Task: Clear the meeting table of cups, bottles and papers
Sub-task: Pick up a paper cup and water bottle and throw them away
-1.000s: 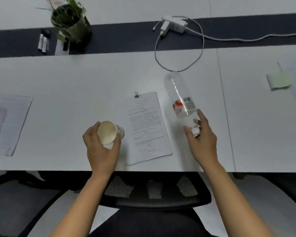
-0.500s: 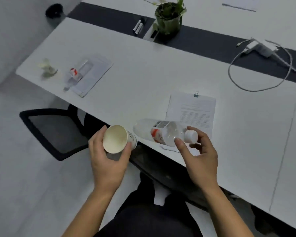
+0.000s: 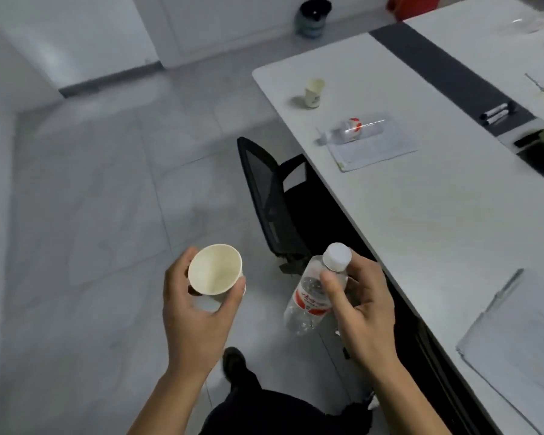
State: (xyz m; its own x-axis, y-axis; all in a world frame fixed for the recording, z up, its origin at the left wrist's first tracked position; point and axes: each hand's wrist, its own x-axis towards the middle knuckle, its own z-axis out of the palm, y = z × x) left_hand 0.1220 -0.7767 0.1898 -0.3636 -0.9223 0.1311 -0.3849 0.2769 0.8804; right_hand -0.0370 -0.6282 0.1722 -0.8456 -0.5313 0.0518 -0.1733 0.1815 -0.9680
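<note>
A: Head view: what are the hands doing?
B: The left hand (image 3: pixel 195 309) grasps a paper cup (image 3: pixel 215 270) round its wall, mouth up. The right hand (image 3: pixel 361 306) pinches a bottle (image 3: pixel 311 296) at the neck. Both are over the floor, off the table (image 3: pixel 437 215).
A: Risk?
B: That neck pinch looks thin, so I judge the bottle could slip on the way to the bin (image 3: pixel 314 17). A second cup (image 3: pixel 313 93), second bottle (image 3: pixel 357 130) and papers (image 3: pixel 374 149) remain on the table.
A: Versus half a second ago?
B: Then the bottle lay sideways above the table edge; now it hangs cap-up, clear of it
</note>
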